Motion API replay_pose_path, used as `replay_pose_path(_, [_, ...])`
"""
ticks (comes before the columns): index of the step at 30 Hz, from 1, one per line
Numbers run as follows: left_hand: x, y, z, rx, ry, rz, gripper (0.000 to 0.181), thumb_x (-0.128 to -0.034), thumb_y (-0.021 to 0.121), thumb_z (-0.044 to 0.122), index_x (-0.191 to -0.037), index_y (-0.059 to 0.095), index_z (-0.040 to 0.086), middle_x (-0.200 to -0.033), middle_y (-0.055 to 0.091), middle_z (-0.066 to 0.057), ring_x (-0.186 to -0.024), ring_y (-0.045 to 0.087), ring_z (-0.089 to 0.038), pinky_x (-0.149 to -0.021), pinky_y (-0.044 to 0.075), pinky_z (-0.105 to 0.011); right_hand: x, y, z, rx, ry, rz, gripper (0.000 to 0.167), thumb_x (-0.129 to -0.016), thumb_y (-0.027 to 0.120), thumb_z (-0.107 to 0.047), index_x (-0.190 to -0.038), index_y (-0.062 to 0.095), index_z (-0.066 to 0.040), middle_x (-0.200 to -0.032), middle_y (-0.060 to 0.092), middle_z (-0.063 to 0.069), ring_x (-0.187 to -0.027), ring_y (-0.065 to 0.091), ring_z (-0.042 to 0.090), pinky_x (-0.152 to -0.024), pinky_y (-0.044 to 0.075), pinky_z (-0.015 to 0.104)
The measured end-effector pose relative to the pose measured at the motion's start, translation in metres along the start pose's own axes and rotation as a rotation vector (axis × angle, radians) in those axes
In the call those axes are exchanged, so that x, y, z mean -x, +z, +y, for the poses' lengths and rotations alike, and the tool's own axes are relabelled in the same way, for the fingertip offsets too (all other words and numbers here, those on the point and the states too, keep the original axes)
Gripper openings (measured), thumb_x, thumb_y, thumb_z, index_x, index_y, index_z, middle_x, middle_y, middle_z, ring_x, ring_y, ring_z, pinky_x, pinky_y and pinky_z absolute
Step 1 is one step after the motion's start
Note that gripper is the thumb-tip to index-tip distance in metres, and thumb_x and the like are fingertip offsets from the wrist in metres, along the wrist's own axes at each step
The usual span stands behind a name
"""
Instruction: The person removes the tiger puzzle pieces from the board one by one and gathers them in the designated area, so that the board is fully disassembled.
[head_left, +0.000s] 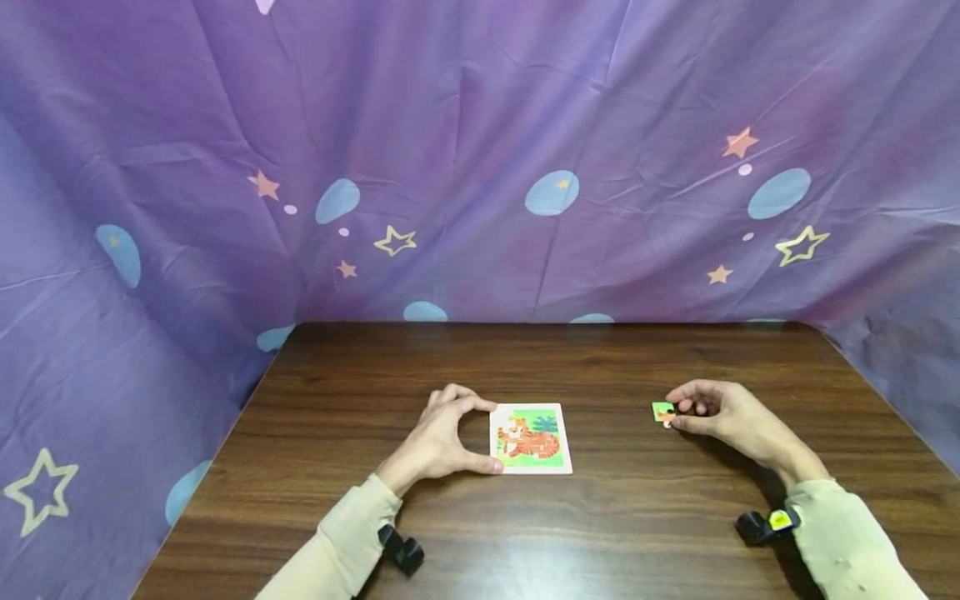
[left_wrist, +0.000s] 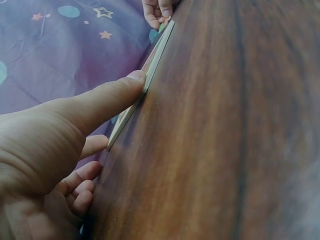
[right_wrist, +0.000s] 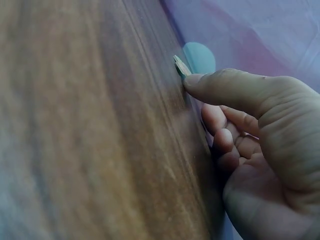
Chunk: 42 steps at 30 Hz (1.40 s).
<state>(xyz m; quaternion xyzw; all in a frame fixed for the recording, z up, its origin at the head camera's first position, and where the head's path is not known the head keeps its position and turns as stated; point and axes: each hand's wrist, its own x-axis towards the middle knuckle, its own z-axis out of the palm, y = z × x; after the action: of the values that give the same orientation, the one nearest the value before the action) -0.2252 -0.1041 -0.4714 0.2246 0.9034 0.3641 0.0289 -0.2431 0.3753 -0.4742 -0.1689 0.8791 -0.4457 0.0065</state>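
A square jigsaw puzzle board (head_left: 534,442) with a pale border and a tiger picture lies flat on the table in the head view. Its upper left corner shows a pale patch. My left hand (head_left: 442,437) holds the board by its left side, thumb at the near corner and index finger at the far corner. To the right, my right hand (head_left: 723,417) pinches a small green and orange puzzle piece (head_left: 662,411) between thumb and fingers. In the right wrist view, the thumb hides most of the piece (right_wrist: 181,66). The board (left_wrist: 159,55) appears edge-on in the left wrist view.
The brown wooden table (head_left: 600,533) spreads around both hands. A purple curtain (head_left: 465,150) with stars and blue ovals hangs behind it and along its sides. Black straps (head_left: 401,550) with small devices sit on both wrists.
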Motion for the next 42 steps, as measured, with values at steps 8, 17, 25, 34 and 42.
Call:
replay_pose_path(8, [-0.001, 0.000, 0.000, -0.004, 0.001, 0.004, 0.093, -0.0666, 0.109, 0.043, -0.148, 0.071, 0.018, -0.148, 0.056, -0.010, -0.140, 0.046, -0.035, -0.120, 0.043, -0.060, 0.001, 0.000, -0.001, -0.005, 0.020, -0.009, 0.030, -0.098, 0.086, -0.010, -0.123, 0.075, 0.002, -0.097, 0.070, 0.002, -0.085, 0.065, 0.007, -0.072, 0.055, 0.022])
replay_pose_path(17, [-0.001, 0.001, 0.000, -0.010, -0.006, 0.002, 0.095, -0.0666, 0.109, 0.044, -0.149, 0.070, 0.019, -0.147, 0.056, -0.009, -0.139, 0.046, -0.034, -0.119, 0.044, -0.059, 0.001, 0.002, 0.001, 0.014, 0.007, 0.006, 0.031, -0.098, 0.084, -0.006, -0.125, 0.074, 0.005, -0.097, 0.070, 0.003, -0.083, 0.064, 0.006, -0.070, 0.053, 0.021])
replay_pose_path(25, [-0.001, 0.001, 0.001, -0.004, -0.018, 0.002, 0.094, -0.0663, 0.109, 0.044, -0.149, 0.071, 0.021, -0.148, 0.056, -0.008, -0.141, 0.046, -0.034, -0.120, 0.044, -0.059, 0.000, 0.003, 0.002, 0.030, -0.006, 0.016, 0.031, -0.097, 0.084, -0.004, -0.125, 0.075, 0.005, -0.096, 0.068, 0.001, -0.082, 0.062, 0.005, -0.069, 0.052, 0.020])
replay_pose_path(34, [0.000, 0.000, 0.000, -0.010, -0.016, 0.006, 0.093, -0.0669, 0.109, 0.043, -0.149, 0.071, 0.020, -0.148, 0.056, -0.008, -0.140, 0.046, -0.033, -0.120, 0.044, -0.059, -0.001, 0.002, 0.002, 0.033, -0.010, 0.012, 0.032, -0.098, 0.085, -0.007, -0.126, 0.075, 0.004, -0.097, 0.069, 0.001, -0.083, 0.063, 0.005, -0.070, 0.052, 0.021])
replay_pose_path(42, [0.000, 0.000, 0.000, -0.010, -0.014, 0.001, 0.093, -0.0670, 0.108, 0.043, -0.149, 0.071, 0.020, -0.148, 0.056, -0.009, -0.140, 0.046, -0.033, -0.120, 0.043, -0.058, 0.003, -0.008, -0.008, -0.021, 0.024, 0.036, 0.044, -0.110, 0.072, -0.020, -0.149, 0.064, -0.002, -0.132, 0.076, -0.001, -0.108, 0.068, 0.001, -0.087, 0.052, 0.017])
